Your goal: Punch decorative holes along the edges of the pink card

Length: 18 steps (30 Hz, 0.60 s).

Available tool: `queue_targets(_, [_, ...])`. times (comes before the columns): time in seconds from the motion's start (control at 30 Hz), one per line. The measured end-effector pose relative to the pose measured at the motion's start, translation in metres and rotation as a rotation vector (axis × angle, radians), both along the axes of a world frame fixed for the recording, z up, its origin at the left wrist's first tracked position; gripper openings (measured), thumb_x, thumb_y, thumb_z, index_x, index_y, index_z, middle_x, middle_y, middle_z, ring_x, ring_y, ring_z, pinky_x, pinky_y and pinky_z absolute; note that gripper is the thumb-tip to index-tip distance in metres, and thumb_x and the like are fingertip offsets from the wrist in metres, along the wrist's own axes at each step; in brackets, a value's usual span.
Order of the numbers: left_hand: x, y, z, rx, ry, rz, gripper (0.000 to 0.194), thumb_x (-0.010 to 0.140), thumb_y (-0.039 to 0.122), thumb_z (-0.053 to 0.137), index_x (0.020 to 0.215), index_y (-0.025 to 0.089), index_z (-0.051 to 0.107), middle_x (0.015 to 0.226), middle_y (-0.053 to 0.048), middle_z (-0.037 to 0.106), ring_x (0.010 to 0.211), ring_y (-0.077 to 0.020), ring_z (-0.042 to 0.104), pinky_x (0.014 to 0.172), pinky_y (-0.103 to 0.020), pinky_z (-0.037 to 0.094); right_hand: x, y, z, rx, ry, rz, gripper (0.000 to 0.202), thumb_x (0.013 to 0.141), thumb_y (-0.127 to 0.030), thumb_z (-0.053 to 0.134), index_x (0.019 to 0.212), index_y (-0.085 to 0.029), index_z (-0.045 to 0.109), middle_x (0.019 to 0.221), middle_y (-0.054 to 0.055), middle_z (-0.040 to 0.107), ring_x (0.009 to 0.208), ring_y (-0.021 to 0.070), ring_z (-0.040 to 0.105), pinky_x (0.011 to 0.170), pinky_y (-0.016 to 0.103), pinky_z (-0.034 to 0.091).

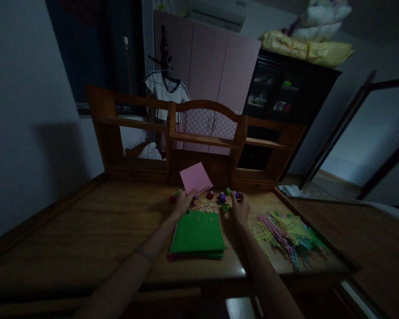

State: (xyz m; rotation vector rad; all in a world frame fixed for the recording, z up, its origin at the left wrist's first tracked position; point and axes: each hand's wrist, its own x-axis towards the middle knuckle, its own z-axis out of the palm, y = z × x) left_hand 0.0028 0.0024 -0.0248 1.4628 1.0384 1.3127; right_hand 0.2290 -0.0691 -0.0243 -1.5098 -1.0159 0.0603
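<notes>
My left hand (184,204) is closed on the lower left corner of a pink sheet of paper (195,178), which is tilted up. Small holes run along the sheet's lower edge. Over on the right, my right hand (241,210) has its thumb and fingers around a small purple craft punch (236,194). Between the hands stand more punches: a red one (210,195), a purple one (222,197) and green ones (225,207). Tiny paper cutouts (205,205) lie scattered there. Nearer to me is a stack of green paper (199,232).
Punched paper strips and scraps (286,232) in yellow, pink, green and blue are heaped at the table's right. A wooden shelf unit (206,141) rises along the back of the wooden table (119,221). More punches (175,196) sit beyond my left hand.
</notes>
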Motion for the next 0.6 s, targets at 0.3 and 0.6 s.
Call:
queue_targets(0.3, [-0.01, 0.009, -0.003, 0.013, -0.144, 0.119, 0.046, 0.074, 0.058, 0.054, 0.06, 0.014, 0.059, 0.05, -0.003, 0.06, 0.043, -0.013, 0.054, 0.045, -0.022, 0.041, 0.011, 0.007, -0.017, -0.177, -0.25, -0.103, 0.037, 0.083, -0.047, 0.047, 0.08, -0.015, 0.065, 0.084, 0.013, 0.065, 0.083, 0.0258, 0.056, 0.077, 0.033, 0.036])
queue_targets(0.6, [-0.009, 0.004, 0.0, 0.027, 0.001, 0.127, 0.05, 0.078, 0.059, 0.047, 0.055, 0.015, 0.058, 0.047, -0.004, 0.059, 0.044, -0.0143, 0.055, 0.048, -0.023, 0.039, 0.01, 0.026, 0.003, -0.12, -0.445, 0.156, 0.024, 0.079, -0.017, 0.05, 0.096, -0.019, 0.066, 0.099, 0.01, 0.063, 0.094, 0.023, 0.054, 0.083, 0.03, 0.037])
